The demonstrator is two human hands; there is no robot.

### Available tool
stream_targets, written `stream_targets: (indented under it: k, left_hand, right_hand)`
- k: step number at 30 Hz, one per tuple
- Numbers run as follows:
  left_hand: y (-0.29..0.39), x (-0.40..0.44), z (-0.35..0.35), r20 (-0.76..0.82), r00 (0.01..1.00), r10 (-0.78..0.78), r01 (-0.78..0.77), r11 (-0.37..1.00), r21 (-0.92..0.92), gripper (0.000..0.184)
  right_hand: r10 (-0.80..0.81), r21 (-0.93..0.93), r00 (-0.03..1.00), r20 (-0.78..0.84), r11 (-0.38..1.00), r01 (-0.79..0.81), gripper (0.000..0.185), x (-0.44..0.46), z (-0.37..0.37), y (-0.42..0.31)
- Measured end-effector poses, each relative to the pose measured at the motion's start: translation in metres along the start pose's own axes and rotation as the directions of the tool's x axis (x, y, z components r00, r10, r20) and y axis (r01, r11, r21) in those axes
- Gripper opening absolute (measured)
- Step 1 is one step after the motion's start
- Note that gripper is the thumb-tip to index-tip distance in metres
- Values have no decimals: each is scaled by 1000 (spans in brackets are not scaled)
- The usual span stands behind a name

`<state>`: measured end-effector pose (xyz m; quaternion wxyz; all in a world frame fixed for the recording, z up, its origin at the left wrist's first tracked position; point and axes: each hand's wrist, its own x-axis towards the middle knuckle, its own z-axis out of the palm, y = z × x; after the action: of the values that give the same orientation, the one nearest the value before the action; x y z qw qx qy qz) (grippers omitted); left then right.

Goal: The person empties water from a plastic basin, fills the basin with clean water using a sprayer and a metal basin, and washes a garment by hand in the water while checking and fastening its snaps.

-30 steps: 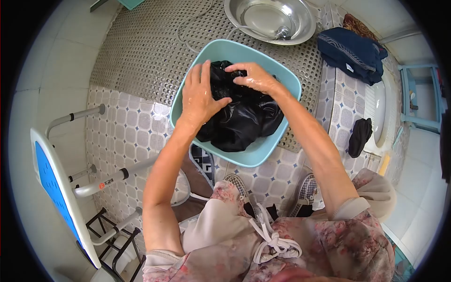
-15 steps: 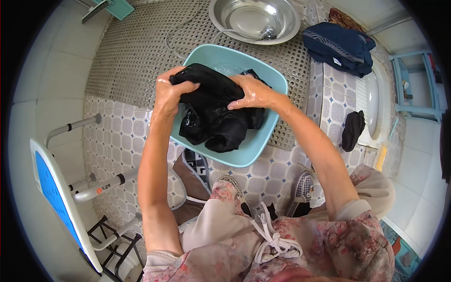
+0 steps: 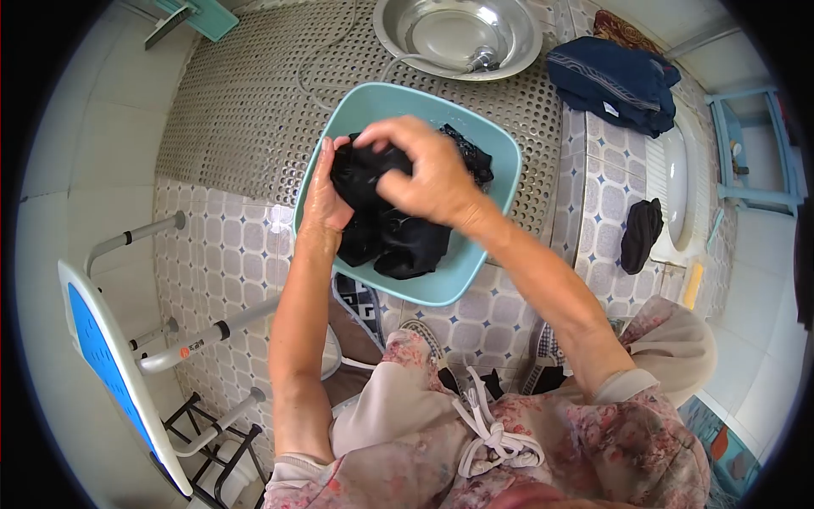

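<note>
A wet black garment point(image 3: 411, 246) is bunched in a light turquoise plastic basin point(image 3: 462, 284), its upper part raised toward the basin's left side. My left hand point(image 3: 329, 195) grips that raised part from the left, its fingers partly hidden behind the cloth. Over the garment hovers my right hand point(image 3: 432, 174), slightly blurred, with thumb and fingers curved and apart. Black cloth shows in the gap between them; whether the fingertips touch it I cannot tell. More dark, patterned fabric point(image 3: 471, 157) lies at the basin's right side.
Beyond the basin stands a steel bowl point(image 3: 390, 38) with a shower head point(image 3: 483, 59) in it, on a perforated mat point(image 3: 246, 110). Dark blue clothing point(image 3: 606, 85) and a black cloth point(image 3: 641, 236) lie at right by a squat toilet point(image 3: 676, 182). A blue-seated shower chair point(image 3: 106, 356) is at left.
My right hand has let go of the garment's right side and moved left above it. The raised cloth is now bunched closer to my left hand, no longer stretched between both.
</note>
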<state>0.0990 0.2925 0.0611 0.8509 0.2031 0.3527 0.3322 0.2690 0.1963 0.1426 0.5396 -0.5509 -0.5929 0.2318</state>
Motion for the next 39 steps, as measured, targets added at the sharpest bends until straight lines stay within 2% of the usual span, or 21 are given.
stream_targets:
  k: [2,4,5,7,8,11,14,15,16,18,20,21,22,26,27,29,30,31,34,37,39]
  left_hand:
    - [8,-20,36,-134,989,-66,97,966,240,47]
    - [-20,-14,12,-24,995,101,-88,947,308,44]
    - [-34,-11,1,31,983,183,-183,926,329,44]
    - [-49,4,-1,-224,973,-49,43,999,-33,45]
    - [-38,-15,43,-303,936,-178,216,972,96,40]
    - [-44,-18,41,-231,957,-174,206,971,120,33]
    - [-48,-20,20,-361,930,-70,164,958,235,38]
    - [-47,-26,-8,-22,999,47,-37,944,326,37]
    - [-52,-30,-39,327,935,135,-251,905,344,36]
    - [-68,-12,-61,140,990,2,0,1000,-14,47]
    - [-42,-21,16,-427,900,-93,232,930,286,44]
    - [-37,-17,21,-365,892,-266,384,872,304,43]
    - [-34,-23,32,-288,938,-194,269,931,248,41]
    - [-12,-6,28,-352,936,30,113,919,379,44]
    - [-4,-2,27,-291,947,139,15,883,470,46]
    - [-4,10,16,-22,912,409,-141,362,922,45]
    - [-9,20,9,164,876,454,-190,12,982,46]
    - [-23,38,-7,241,861,447,-185,-166,969,46]
    - [-40,55,11,59,960,273,60,-411,910,46]
    - [-52,84,4,199,946,257,-32,-535,844,44]
    - [-48,85,4,156,955,251,-12,-494,869,47]
  right_hand:
    - [-46,-209,994,102,976,66,25,-15,35,-32]
    - [-247,-354,960,128,893,277,26,-26,73,-10]
    - [-239,-391,967,85,885,253,26,-19,79,7]
    - [-100,-441,995,-3,893,88,32,16,75,51]
    - [30,-451,998,-57,891,-52,37,31,72,70]
    - [184,-396,972,-145,890,-227,44,29,71,90]
    - [74,-312,993,-88,945,-98,34,-12,84,53]
    - [-84,-291,995,57,952,97,31,-28,87,27]
    - [-97,-333,993,72,936,115,32,-45,101,15]
    - [12,-248,1000,5,969,-11,32,-32,101,32]
    - [41,-408,999,-12,912,-43,37,-4,86,54]
    - [182,-477,980,-85,855,-201,39,13,77,84]
    - [258,-537,965,-46,808,-242,38,19,68,123]
    - [306,-467,923,-231,798,-381,36,23,38,127]
    - [215,-487,952,-220,821,-298,33,20,31,127]
    - [32,-521,983,-180,845,-123,34,7,21,121]
    - [100,-585,995,15,808,-72,44,-5,18,115]
    - [107,-644,988,111,765,-11,48,-18,21,119]
    - [226,-788,941,253,613,65,55,-42,36,146]
    - [296,-817,907,298,570,83,55,-34,41,158]
    - [308,-828,900,307,553,93,55,-31,41,161]
